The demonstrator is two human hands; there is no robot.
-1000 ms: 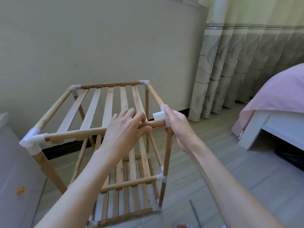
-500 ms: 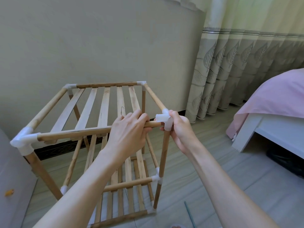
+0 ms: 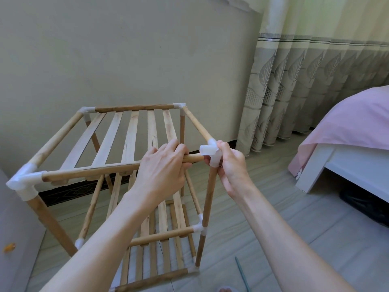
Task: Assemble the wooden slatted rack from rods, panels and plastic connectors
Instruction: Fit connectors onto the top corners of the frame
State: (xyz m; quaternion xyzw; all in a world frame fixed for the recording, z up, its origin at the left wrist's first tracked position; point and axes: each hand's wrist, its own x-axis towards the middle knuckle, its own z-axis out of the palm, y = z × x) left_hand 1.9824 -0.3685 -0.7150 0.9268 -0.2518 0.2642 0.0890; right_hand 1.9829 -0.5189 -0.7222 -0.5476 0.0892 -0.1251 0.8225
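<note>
The wooden slatted rack (image 3: 130,135) stands on the floor with three slatted tiers joined by white plastic connectors. My left hand (image 3: 162,171) grips the top panel's front rod (image 3: 88,172) near its right end. That rod's tip (image 3: 196,158) lies just below the open socket of the near-right top corner connector (image 3: 210,151), outside it. My right hand (image 3: 230,165) grips this connector, which sits on the upright rod (image 3: 208,199) and the right side rod (image 3: 195,125).
A beige wall stands behind the rack. Patterned curtains (image 3: 315,85) hang at the right. A bed with a pink sheet (image 3: 353,123) and white frame fills the far right. A thin green stick (image 3: 242,272) lies on the floor. A grey surface (image 3: 12,239) borders the left edge.
The front rod's right end, seated at the corner connector one second ago, now sits out of the socket and slightly below it. Both hands keep their grips.
</note>
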